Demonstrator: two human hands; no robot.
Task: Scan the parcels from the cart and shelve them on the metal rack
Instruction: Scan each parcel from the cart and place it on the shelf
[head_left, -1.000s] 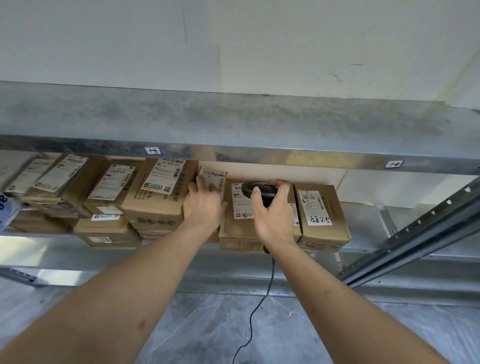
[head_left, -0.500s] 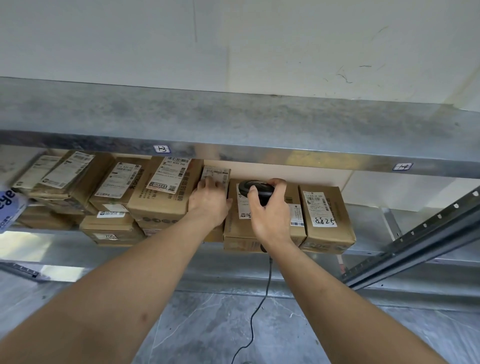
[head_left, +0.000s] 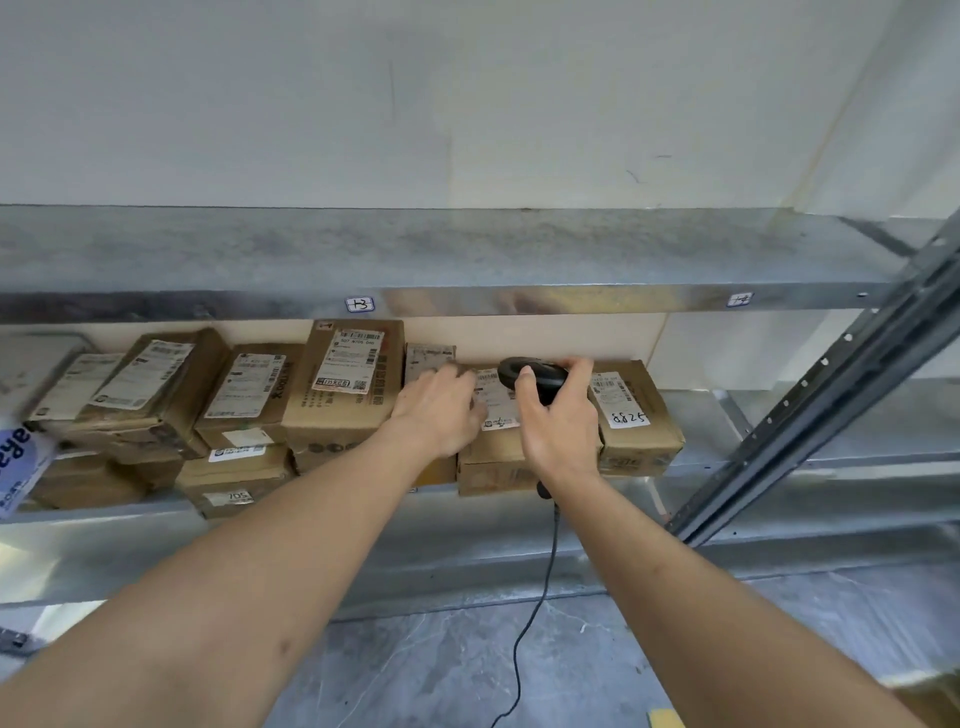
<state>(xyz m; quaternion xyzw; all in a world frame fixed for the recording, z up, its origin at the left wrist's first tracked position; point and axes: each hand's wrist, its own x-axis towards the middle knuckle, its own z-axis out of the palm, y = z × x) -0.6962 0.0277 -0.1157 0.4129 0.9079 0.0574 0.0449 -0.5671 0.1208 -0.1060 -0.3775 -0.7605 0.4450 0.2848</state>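
Both arms reached up from the bottom of the frame to the middle shelf of the metal rack (head_left: 467, 301), where brown cardboard parcels stood in a row from the left edge to right of centre. The right hand (head_left: 558, 426) was curled round a black barcode scanner (head_left: 532, 375), thumb on one side and fingers over the top, its head pointing at the white label of a low parcel (head_left: 493, 452) just below it; a dark cord (head_left: 540, 597) hung from the scanner down toward the grey floor at the lower middle of the frame. The left hand (head_left: 441, 410) lay just left of the right one, the two hands near each other but apart, its fingers spread loosely against a small narrow parcel (head_left: 430, 358) standing between a tall box (head_left: 345, 395) and the scanned parcel; whether it gripped that parcel could not be told. At the right end of the row sat a box with a handwritten number (head_left: 631, 410) on its label. Small tags (head_left: 359, 304) were stuck on the front lip of the upper shelf. A slotted upright post (head_left: 831, 395) crossed the right side of the frame on a slant.
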